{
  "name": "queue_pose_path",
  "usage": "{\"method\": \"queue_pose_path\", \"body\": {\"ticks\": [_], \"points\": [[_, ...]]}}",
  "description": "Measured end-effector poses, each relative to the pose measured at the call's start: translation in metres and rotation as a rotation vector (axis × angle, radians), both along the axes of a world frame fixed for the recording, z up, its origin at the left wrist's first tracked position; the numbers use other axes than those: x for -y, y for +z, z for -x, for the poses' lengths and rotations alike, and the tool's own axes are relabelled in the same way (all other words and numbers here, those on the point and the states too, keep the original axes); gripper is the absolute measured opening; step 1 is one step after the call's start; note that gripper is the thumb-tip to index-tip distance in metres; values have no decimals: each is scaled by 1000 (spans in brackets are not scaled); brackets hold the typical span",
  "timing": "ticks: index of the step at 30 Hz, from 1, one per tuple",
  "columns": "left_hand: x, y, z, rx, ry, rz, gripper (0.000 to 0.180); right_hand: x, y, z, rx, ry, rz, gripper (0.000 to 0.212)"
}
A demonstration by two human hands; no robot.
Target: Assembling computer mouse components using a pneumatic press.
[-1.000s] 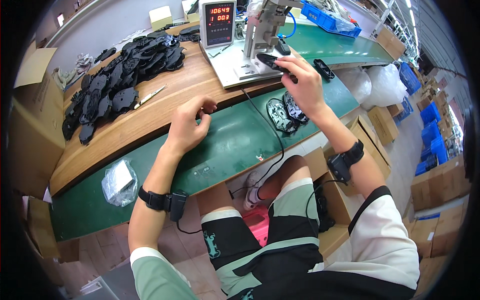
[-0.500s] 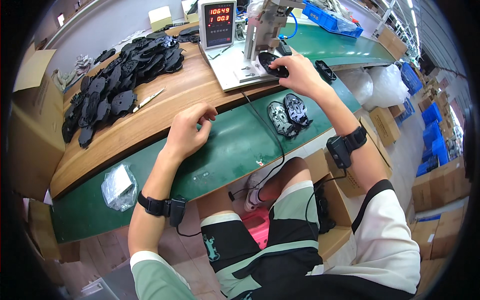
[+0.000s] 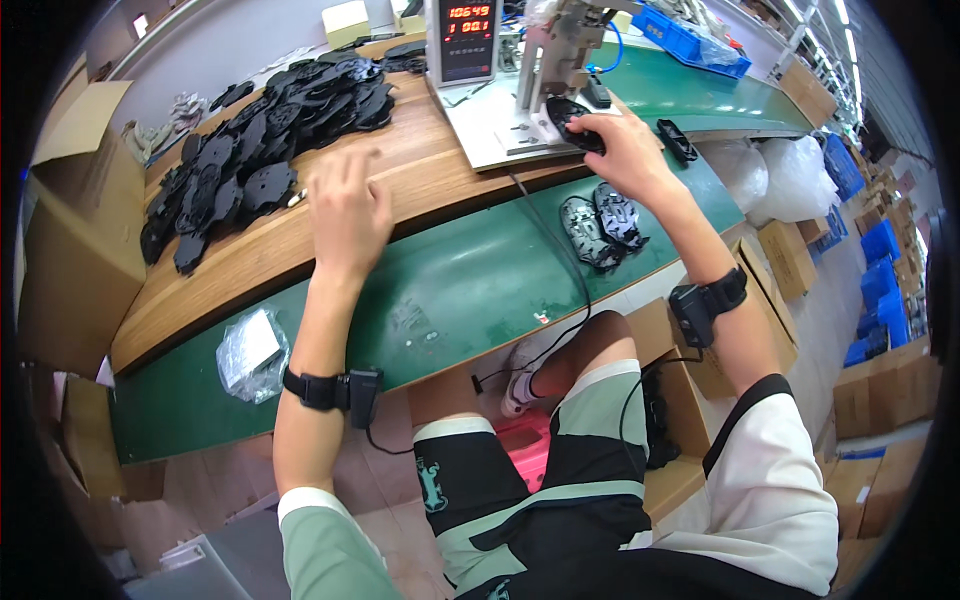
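Note:
My right hand (image 3: 628, 150) grips the edge of a black oval plastic shell (image 3: 566, 118), shaped like part of a computer mouse, on the white base plate (image 3: 478, 125) of a small metal press (image 3: 562, 60). Over the front of the wooden board, my left hand (image 3: 350, 208) is raised with nothing in it; its fingers are stretched out and slightly blurred. Just beyond it lies a large heap of flat black plastic plates (image 3: 270, 125). A pen-like tool (image 3: 298, 198) is mostly hidden behind the left hand. Two grey-and-black mouse-shaped parts (image 3: 602, 225) lie on the green bench below my right wrist.
A counter box with red digits (image 3: 467, 40) stands left of the press. Another black shell (image 3: 677, 142) sits right of my hand. A black cable (image 3: 550, 240) crosses the green bench. A clear bag (image 3: 250, 355) lies front left, and a cardboard box (image 3: 80, 240) stands far left.
My left hand has moved up and left from above the green bench to the wooden board near the heap, its fingers straightening. My right hand stays on the shell. The whole view has shifted slightly.

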State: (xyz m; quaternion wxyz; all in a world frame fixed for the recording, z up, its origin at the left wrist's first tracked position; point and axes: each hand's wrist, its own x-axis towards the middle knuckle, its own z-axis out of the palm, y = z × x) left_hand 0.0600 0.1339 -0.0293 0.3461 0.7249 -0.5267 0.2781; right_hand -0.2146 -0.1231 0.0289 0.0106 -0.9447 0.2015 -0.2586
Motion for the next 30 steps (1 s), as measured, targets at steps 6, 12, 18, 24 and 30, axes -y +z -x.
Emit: {"method": "queue_pose_path", "body": {"ticks": [6,12,18,24,30], "points": [[-36,-36,-106,14,637,-88,52,-10,3,-7,16,0,-17,40],[-27,-27,-97,-170,526,-119,35,-3,-1,-1,22,0,28,37],[-34,-33,-112,-139,489,-82,45,2,-6,-7,29,-3,54,36],[-33,-32,-107,-172,484,-367,68,2,-7,-4,20,-11,44,36],[-36,-16,-90,-189,424,-298,68,-2,-2,-5,-23,-31,-12,38]]}}
